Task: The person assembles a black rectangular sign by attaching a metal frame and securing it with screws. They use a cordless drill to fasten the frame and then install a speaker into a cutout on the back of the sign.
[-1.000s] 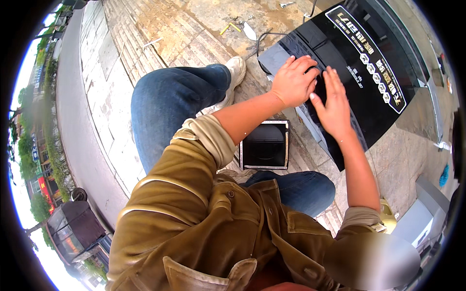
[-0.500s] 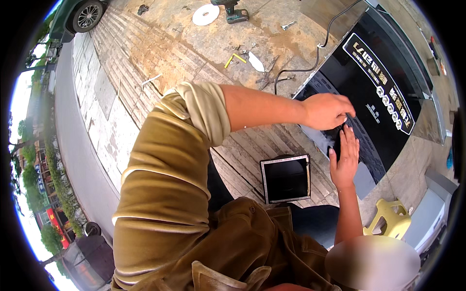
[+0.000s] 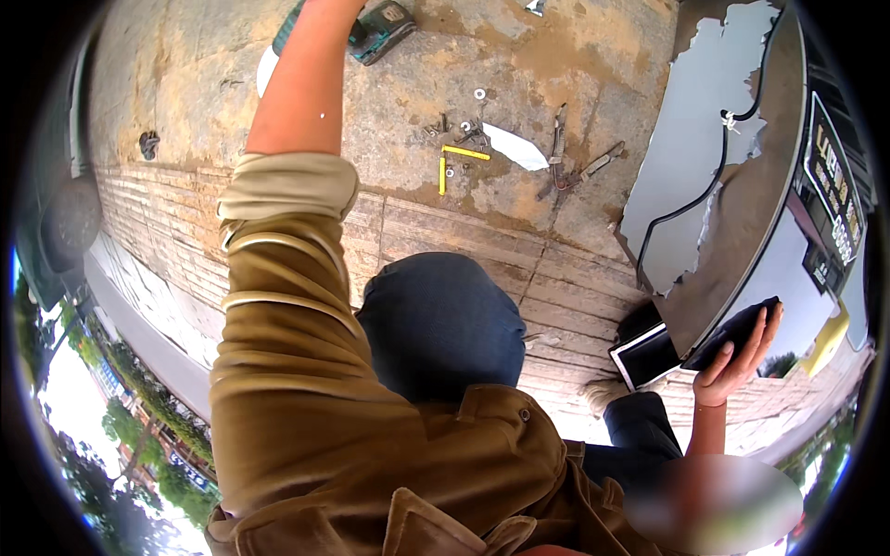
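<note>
With the left hand out of view, the right hand (image 3: pixel 743 357) lay flat, thumb apart, against the hood (image 3: pixel 742 232), which a slip could have tipped.

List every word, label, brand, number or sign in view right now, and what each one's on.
Black glossy panel: white-framed label with pale lettering, seen at a steep slant; wording not copied out here.
Cordless drill: no marking legible.
Roadside buildings, lower left: any signs too small to read.
</note>
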### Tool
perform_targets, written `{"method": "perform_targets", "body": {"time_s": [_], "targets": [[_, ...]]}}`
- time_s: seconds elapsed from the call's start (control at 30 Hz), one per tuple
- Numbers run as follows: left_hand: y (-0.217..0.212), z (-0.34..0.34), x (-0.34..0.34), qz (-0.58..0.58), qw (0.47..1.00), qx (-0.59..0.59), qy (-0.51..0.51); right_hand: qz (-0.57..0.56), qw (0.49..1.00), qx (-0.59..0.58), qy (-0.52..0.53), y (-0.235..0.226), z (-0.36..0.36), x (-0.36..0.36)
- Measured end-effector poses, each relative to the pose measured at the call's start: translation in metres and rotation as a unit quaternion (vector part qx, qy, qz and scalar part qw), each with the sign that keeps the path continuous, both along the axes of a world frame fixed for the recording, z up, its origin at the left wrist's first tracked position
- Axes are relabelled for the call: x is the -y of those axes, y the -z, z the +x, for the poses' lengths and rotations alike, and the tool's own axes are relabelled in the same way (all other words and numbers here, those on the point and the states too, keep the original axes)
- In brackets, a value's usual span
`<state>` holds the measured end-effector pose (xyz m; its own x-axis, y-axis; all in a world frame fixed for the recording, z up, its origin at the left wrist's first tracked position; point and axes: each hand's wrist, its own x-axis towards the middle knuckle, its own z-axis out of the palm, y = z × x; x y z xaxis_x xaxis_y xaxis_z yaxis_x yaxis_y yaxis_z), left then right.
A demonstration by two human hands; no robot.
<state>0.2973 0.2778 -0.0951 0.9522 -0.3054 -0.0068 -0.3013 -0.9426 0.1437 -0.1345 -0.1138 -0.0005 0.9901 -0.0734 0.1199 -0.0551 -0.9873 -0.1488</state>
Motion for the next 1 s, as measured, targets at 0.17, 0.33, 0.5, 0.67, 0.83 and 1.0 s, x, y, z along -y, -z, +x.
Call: {"method": "perform_targets", "body": {"time_s": [0.17,0.33,0.5,0.67,0.83,1.0], "targets": [[-0.005,-0.011,0.0,0.025,0.999,0.029,-0.034,-0.006,1.0,-0.014,0.005,0.009,0.001,0.003],[0.002,-0.006,0.001,0.039,0.998,0.049,-0.029,-0.002,1.0,-0.018,0.015,0.008,0.0,0.001],[-0.008,-0.013,0.012,0.054,0.997,0.015,-0.053,0.005,1.0,0.021,0.01,0.011,-0.006,0.006],[-0.009,-0.002,-0.022,0.049,0.998,-0.001,0.026,0.028,0.994,0.102,-0.023,0.021,0.003,0.001],[-0.013,-0.036,-0.03,0.032,0.995,-0.02,0.094,-0.027,0.994,0.103,-0.025,0.015,-0.016,0.018],[-0.056,-0.152,-0.051,-0.237,0.964,-0.028,-0.114,0.101,0.973,0.193,-0.069,0.009,-0.049,0.005]]}}
